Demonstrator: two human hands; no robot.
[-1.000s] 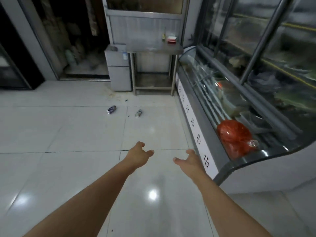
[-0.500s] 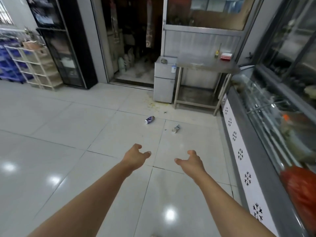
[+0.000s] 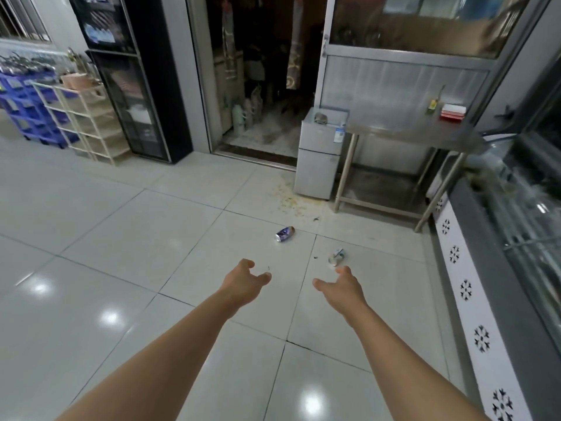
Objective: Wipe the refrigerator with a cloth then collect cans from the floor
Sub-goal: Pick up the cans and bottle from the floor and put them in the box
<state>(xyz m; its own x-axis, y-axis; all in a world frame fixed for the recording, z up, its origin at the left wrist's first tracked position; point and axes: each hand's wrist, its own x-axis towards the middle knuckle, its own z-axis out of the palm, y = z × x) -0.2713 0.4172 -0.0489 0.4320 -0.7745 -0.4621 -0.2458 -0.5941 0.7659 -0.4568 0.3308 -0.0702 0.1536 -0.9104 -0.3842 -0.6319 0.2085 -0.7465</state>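
You're holding your left hand (image 3: pixel 245 281) out over the tile floor (image 3: pixel 127 244), fingers loosely curled w/ nothing in them. Blue can (image 3: pixel 284 233) is lying on its side ahead of that hand, a bit to its right. Your right hand (image 3: pixel 341 285) is reaching fwd too, fingers relaxed, nothing in it. White can (image 3: pixel 336 257) is lying just beyond its fingertips, not touching. Small fridge (image 3: pixel 320 159) is standing farther back, beside the steel table (image 3: pixel 416 133).

Food shop, glass display counter (image 3: pixel 513 238), steel table (image 3: pixel 409 133), drinks cooler (image 3: pixel 127 95)
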